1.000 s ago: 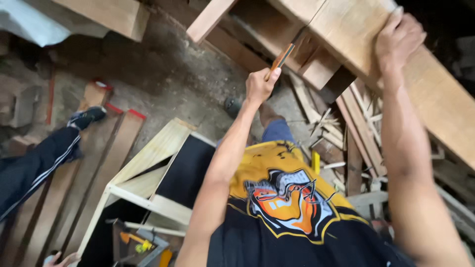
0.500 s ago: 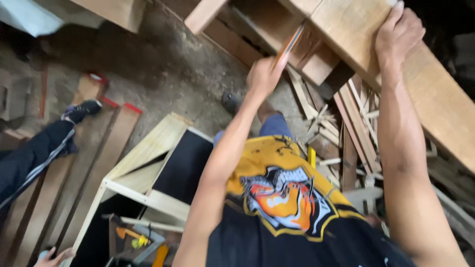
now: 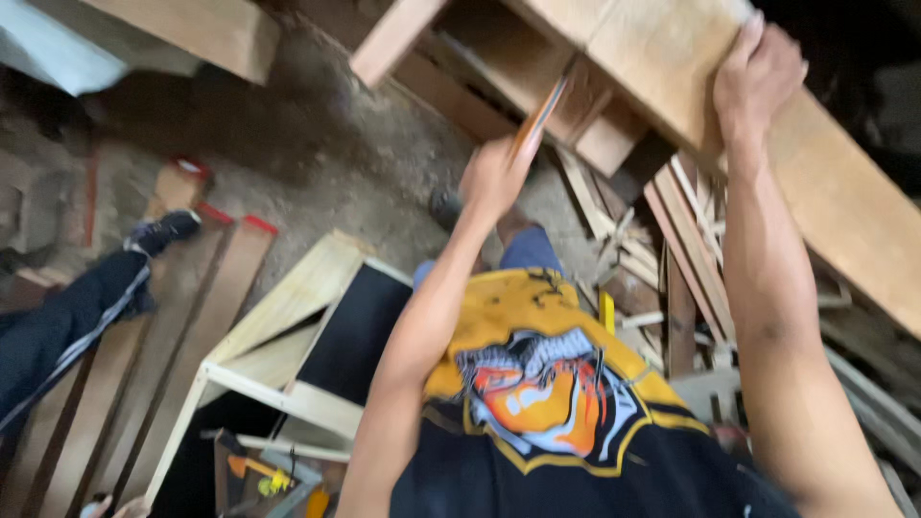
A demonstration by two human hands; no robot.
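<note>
My left hand (image 3: 491, 177) fingers grip pencil (image 3: 539, 113) aimed up at plank (image 3: 672, 58) | right hand (image 3: 753, 77) fingers clamp plank's far edge, axis running down-right.

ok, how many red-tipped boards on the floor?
2. One red-tipped board lies left of the pale wooden frame; a shorter one sits further left, near another person's shoe. Blur and clutter may hide more.
</note>
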